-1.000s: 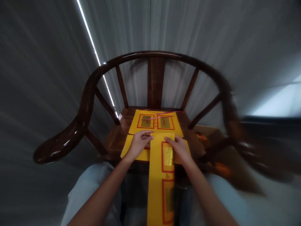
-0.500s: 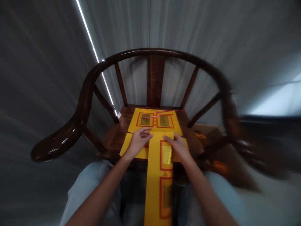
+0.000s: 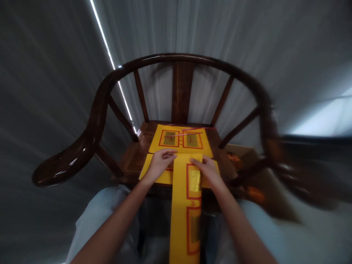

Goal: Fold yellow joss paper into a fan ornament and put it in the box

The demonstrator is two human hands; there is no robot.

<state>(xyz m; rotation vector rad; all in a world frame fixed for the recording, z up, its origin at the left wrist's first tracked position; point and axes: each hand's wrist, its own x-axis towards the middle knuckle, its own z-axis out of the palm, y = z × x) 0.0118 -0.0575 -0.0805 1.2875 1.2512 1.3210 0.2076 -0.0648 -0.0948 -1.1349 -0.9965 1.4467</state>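
A long, narrow piece of yellow joss paper (image 3: pixel 180 205), printed with red frames and gold foil patches, hangs from the chair seat's front down between my knees. Its right side looks curved over, as if folded or rolled. At its upper left corner, my left hand (image 3: pixel 161 163) is closed with thumb and fingers at the edge. My right hand (image 3: pixel 207 168) grips the upper right edge, thumb on the front and fingers behind. Beneath and beyond lie more yellow joss paper sheets (image 3: pixel 180 146) on the seat, with thin pink strings (image 3: pixel 192 129) across the far one.
A dark wooden armchair (image 3: pixel 180 91) with a curved rail surrounds the seat (image 3: pixel 134 156). Its left armrest (image 3: pixel 66 167) reaches toward me. A cardboard box (image 3: pixel 243 152) with orange marks stands to the right below the seat. Grey curtain-like panels (image 3: pixel 154 29) hang behind.
The view has shifted very slightly. Both hands keep their hold at the top of the paper, and the left thumb has moved a touch to the left.
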